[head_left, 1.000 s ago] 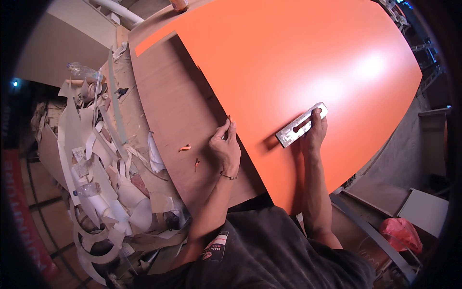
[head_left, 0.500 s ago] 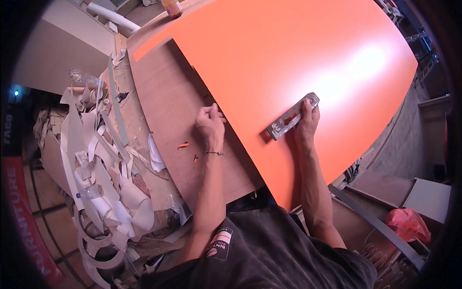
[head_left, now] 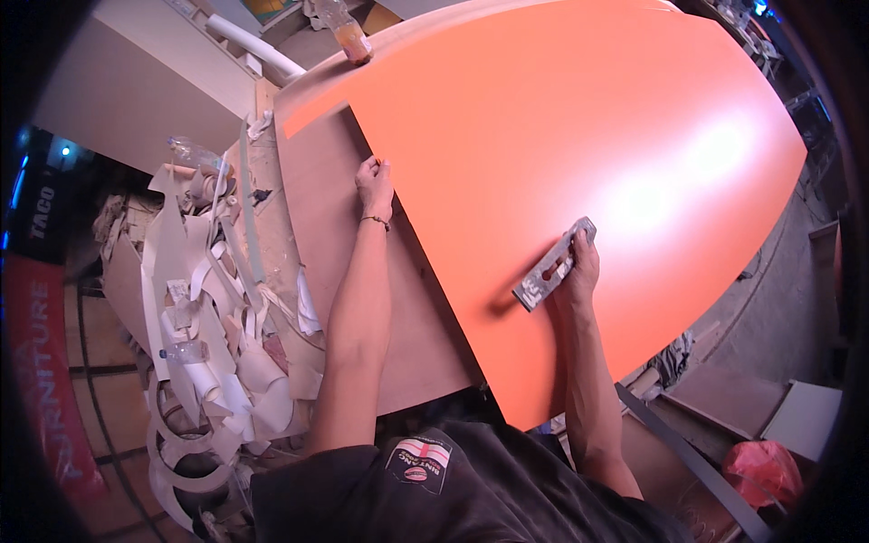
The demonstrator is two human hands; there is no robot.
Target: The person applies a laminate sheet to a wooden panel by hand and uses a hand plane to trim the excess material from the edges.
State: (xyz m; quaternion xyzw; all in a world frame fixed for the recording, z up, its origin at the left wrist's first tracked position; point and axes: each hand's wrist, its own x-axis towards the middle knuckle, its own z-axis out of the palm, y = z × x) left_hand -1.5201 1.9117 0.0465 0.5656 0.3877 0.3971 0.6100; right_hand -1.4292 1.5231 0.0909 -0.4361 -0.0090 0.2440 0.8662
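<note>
A large glossy orange sheet [head_left: 471, 118] lies over a brown board [head_left: 312, 172], with a strip of the board bare along the sheet's left edge. My left hand [head_left: 375, 188] is at that edge, thumb and fingertips pinched on it near its upper end; a tiny orange bit shows at the fingertips. Over the middle of the sheet my right hand [head_left: 582, 267] grips a worn grey hand plane [head_left: 554, 265], a long block with a slot through it. The plane is tilted, its shadow falling on the sheet; whether it touches the surface I cannot tell.
Pale curled offcuts [head_left: 195, 308] are heaped left of the board. A bottle with amber liquid [head_left: 348, 36] stands at the far edge. To the lower right are a red plastic bag [head_left: 760, 472] and a long grey strip [head_left: 692, 462]. A white roll [head_left: 255, 45] lies far left.
My left hand has moved away from me along the sheet's edge and its fingertips have come onto that edge. The right hand keeps hold of the plane, now a little nearer me. The view has shifted.
</note>
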